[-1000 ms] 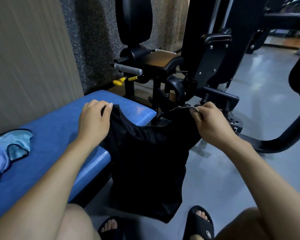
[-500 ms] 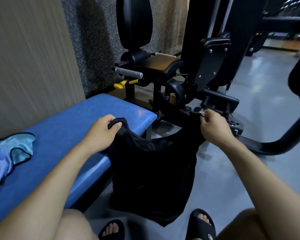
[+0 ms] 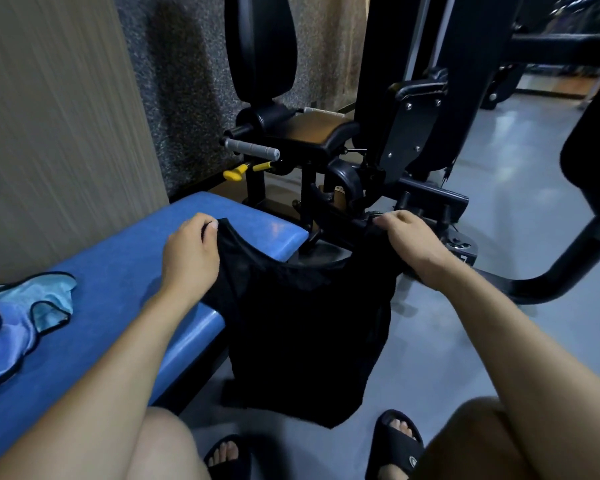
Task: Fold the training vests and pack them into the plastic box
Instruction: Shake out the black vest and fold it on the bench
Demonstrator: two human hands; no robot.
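You are holding the black vest by its two shoulder straps, one in each of your hands. Your left hand is pinching one strap over the blue desk, near its far rounded end, with the fingers curled round the cloth. Your right hand is gripping the other strap well off the desk's edge, out over the grey floor, close to the base of the black gym machine. The two hands are apart, so the neckline is sagging between them and the body of the vest is hanging straight down beside the desk, its long axis running vertically toward your sandals.

Only the left strap is lying over the desk; the rest is hanging off its side, with the hem close to the floor. To fold it flat you probably need to be swinging the whole vest leftward onto the desk, and your left hand is the nearer one to that surface. The bare stretch of desk between your left hand and the light blue vest looks like the landing spot. That light blue vest is lying crumpled farther back along the desk, well apart from the black one. The machine's frame is standing just beyond your right hand and could be catching the cloth. The plastic box is not in view.
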